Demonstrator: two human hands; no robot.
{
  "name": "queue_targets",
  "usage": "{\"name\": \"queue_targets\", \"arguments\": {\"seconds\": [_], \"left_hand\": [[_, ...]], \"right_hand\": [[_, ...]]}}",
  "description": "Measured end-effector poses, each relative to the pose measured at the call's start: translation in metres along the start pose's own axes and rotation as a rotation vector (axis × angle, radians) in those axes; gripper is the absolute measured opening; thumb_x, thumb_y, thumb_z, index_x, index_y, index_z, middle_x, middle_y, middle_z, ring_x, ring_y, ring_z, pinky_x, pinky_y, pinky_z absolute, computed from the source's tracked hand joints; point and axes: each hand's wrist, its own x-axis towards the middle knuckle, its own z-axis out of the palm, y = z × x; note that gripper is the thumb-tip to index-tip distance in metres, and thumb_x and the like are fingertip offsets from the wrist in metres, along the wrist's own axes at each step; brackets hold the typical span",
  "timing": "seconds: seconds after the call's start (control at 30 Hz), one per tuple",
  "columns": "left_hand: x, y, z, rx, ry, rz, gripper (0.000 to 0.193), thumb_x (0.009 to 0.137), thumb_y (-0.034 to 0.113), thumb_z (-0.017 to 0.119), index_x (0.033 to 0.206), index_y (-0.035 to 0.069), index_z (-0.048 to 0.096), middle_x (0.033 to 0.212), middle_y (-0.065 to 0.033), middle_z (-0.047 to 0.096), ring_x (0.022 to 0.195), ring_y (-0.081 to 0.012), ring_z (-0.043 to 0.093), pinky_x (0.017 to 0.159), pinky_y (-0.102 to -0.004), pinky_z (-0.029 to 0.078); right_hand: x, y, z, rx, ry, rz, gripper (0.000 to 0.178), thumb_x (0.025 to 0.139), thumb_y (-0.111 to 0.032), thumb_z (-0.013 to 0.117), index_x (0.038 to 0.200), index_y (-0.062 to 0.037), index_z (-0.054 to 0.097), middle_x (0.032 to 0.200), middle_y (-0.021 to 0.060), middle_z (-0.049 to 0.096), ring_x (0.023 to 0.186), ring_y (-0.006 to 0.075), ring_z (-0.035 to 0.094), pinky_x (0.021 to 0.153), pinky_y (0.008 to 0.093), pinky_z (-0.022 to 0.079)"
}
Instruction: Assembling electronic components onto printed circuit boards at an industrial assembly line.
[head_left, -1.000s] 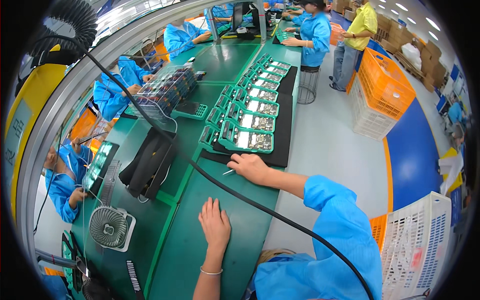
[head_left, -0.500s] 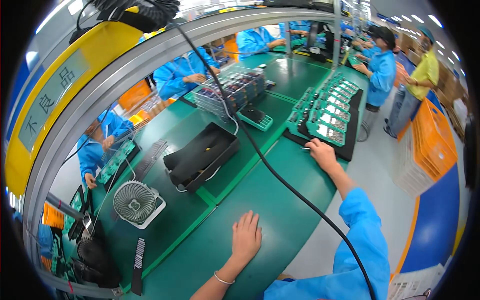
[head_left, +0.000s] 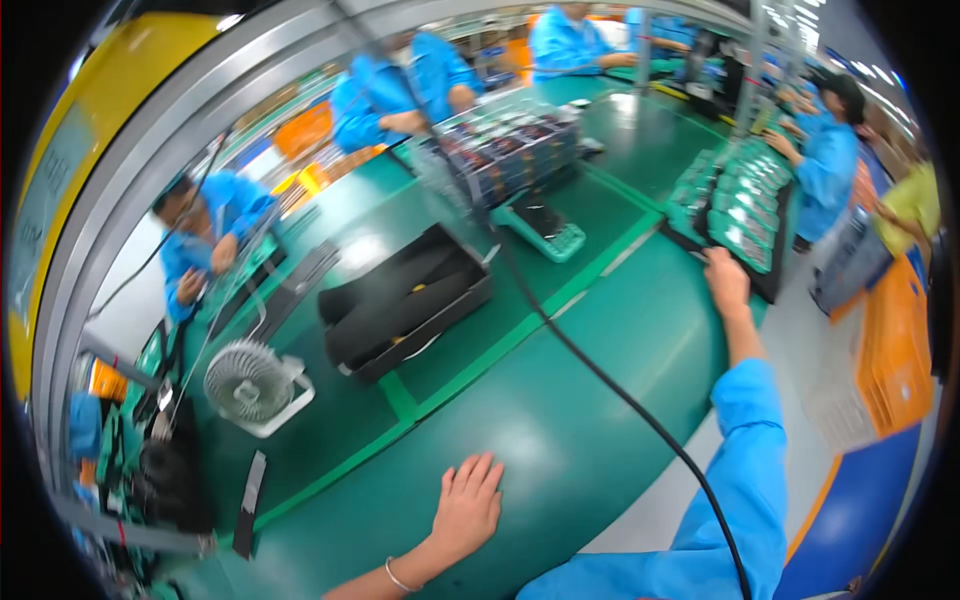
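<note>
My left hand (head_left: 468,508) rests flat on the green tabletop (head_left: 560,420), fingers stretched out and holding nothing. Farther off to the right, my right hand (head_left: 726,282) is at the near edge of a black tray (head_left: 768,284). Its fingers are pinched together, and a thin pale stick-like tool (head_left: 697,253) juts from the fingertips, blurred. On the tray lie rows of several green holders (head_left: 745,205) with shiny flat faces. A black cable (head_left: 610,385) hangs across the view between my two hands.
Beyond the green tape line stand an open black box (head_left: 405,300), a white fan (head_left: 255,385), a green holder with a dark screen (head_left: 540,225) and a clear divided case (head_left: 510,150). Co-workers in blue (head_left: 405,90) sit across the table. Orange crates (head_left: 890,350) stand at the right.
The view has shifted: the tray and my right hand appear farther right and higher, my left hand slightly lower. Both hands keep much the same place on the table.
</note>
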Motion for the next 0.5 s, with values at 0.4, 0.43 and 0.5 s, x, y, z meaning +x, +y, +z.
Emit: {"name": "queue_targets", "arguments": {"seconds": [0.4,0.43,0.5], "left_hand": [[-0.014,-0.005,0.006,0.042,-0.046,0.012,0.058,0.088,0.017,0.055,0.140,0.001,0.037,0.150,-0.0168,0.031,0.137,-0.0329,0.031,0.107,-0.0533,0.030],[-0.010,0.006,0.002,0.101,-0.100,-0.172,0.058,0.088,0.017,0.055,0.140,0.001,0.037,0.150,-0.0168,0.031,0.137,-0.0329,0.031,0.107,-0.0533,0.030],[-0.012,-0.006,-0.001,-0.046,-0.027,0.037,0.058,0.086,0.017,0.055,0.139,0.001,0.039,0.150,-0.0179,0.031,0.136,-0.0333,0.032,0.108,-0.0539,0.029]], "right_hand": [[0.043,0.160,0.143,-0.112,0.047,0.167,0.034,0.101,-0.030,0.038,0.123,-0.0120,0.057,0.116,0.0184,0.063,0.100,0.0397,0.062,0.081,0.0485,0.050],[0.043,0.058,0.184,0.168,-0.328,0.680,0.035,0.099,-0.019,0.036,0.127,-0.0101,0.056,0.123,0.0207,0.058,0.109,0.0329,0.059,0.088,0.0436,0.049],[0.045,0.163,0.148,-0.680,-0.247,0.090,0.034,0.101,-0.018,0.036,0.125,-0.0089,0.058,0.121,0.0157,0.060,0.111,0.0267,0.059,0.094,0.0364,0.047]]}}
